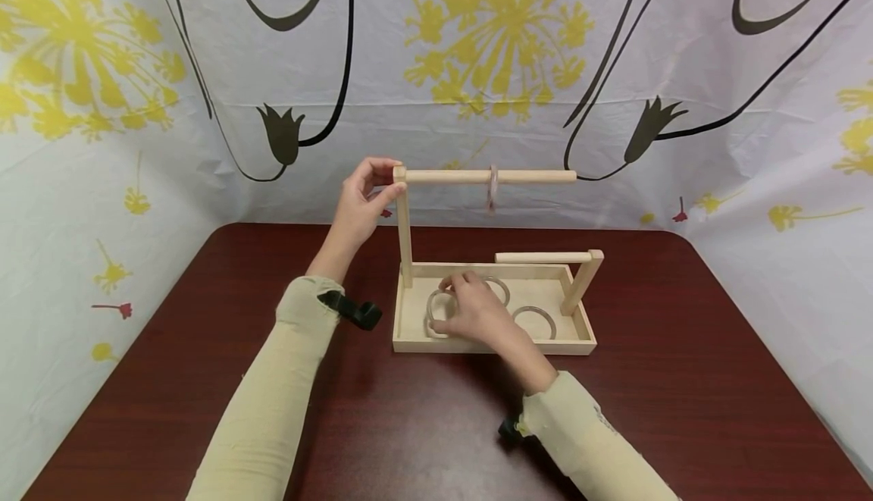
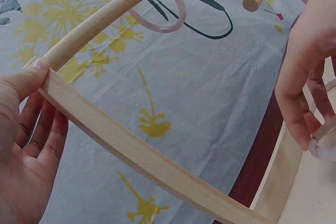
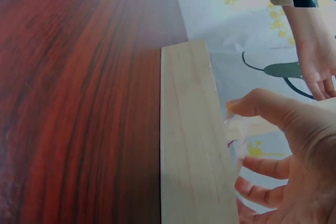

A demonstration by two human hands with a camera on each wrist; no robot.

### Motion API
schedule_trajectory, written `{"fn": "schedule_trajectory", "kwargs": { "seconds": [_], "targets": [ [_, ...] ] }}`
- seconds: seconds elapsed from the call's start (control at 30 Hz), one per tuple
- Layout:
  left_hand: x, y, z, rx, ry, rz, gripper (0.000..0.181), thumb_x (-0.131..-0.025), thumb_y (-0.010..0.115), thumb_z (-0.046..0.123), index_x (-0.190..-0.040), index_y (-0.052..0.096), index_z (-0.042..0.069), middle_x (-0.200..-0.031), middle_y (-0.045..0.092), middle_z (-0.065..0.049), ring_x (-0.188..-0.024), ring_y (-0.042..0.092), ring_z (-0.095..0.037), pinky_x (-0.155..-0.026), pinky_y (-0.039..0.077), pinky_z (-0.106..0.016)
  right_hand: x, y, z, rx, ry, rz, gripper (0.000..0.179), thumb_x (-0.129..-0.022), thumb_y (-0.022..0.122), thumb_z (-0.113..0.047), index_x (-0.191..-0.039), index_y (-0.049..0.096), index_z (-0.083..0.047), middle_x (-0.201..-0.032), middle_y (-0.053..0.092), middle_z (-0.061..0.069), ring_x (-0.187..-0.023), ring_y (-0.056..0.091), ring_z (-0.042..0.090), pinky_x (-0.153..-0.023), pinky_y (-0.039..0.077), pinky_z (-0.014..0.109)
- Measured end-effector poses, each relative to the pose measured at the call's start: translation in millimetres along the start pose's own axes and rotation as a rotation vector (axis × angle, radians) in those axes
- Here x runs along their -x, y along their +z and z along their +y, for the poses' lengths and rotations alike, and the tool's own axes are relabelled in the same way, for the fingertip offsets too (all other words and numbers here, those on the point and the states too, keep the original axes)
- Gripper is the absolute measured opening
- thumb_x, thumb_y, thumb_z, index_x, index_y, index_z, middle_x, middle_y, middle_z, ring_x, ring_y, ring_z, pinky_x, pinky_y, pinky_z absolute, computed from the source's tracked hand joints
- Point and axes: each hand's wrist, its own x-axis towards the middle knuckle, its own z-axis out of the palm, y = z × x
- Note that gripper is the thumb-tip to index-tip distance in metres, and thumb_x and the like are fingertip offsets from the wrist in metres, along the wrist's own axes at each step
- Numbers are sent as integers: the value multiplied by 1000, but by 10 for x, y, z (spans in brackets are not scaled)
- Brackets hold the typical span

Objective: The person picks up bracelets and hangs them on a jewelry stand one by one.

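Observation:
My left hand (image 1: 358, 201) pinches the top corner of the tall post (image 1: 405, 236) of a wooden bangle stand, where the upper dowel (image 1: 532, 176) begins. One translucent pinkish bangle (image 2: 180, 14) hangs on that dowel, around its middle. Down in the stand's tray (image 1: 494, 346), my right hand (image 1: 477, 311) holds another bangle (image 1: 430, 308) between thumb and fingers, tilted up. In the right wrist view, the tray's side wall (image 3: 191, 129) stands beside these fingers. Two more bangles lie in the tray: one (image 1: 536, 308) at the front right, one (image 1: 506, 289) partly hidden behind my right hand.
On the tray's right end, a shorter post (image 1: 583, 285) carries a lower dowel (image 1: 539, 257) pointing left. The stand sits on a dark red-brown table (image 1: 382, 425). A patterned cloth (image 1: 382, 54) hangs behind and at both sides.

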Motion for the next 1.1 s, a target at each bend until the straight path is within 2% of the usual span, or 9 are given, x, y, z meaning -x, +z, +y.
{"fn": "schedule_trajectory", "kwargs": {
  "seconds": [0.23,0.4,0.67,0.9,1.1],
  "targets": [
    [2,5,1,-3,3,0,33,-94,65,-1,-125,55,-9,-100,60,9,-92,59,-5,-66,50,-18,41,-25,-8,-117,-50,69,59,-70,84,-32,-120,61,-11,-117,60,8,-106,60,25,-90,52,43],
    [2,2,-11,-7,8,3,33,-94,65,-2,-124,56,-9,-99,60,10,-91,59,-5,-64,50,-18,73,-60,-23,-208,-89,98,56,-72,84,-28,-120,59,-10,-116,59,9,-107,63,27,-89,53,42],
    [1,0,-17,-1,10,1,32,-94,64,-2,-124,56,-9,-100,60,10,-92,59,-5,-77,53,-20,112,-108,-39,-265,-164,170,57,-72,85,-24,-119,58,-8,-115,60,12,-105,66,30,-84,57,40],
    [0,1,-19,-6,15,-2,32,-94,64,-2,-125,56,-9,-101,60,9,-93,59,-5,-74,52,-18,148,-169,-75,-358,-171,165,56,-73,85,-19,-120,57,-7,-119,58,17,-102,65,30,-77,61,41],
    [2,1,-16,-15,8,-1,33,-94,65,0,-125,56,-9,-102,59,9,-93,59,-6,-75,53,-21,189,-227,-123,-409,-172,170,56,-73,85,-18,-121,57,-9,-120,58,13,-104,63,24,-76,61,31]
  ]
}}
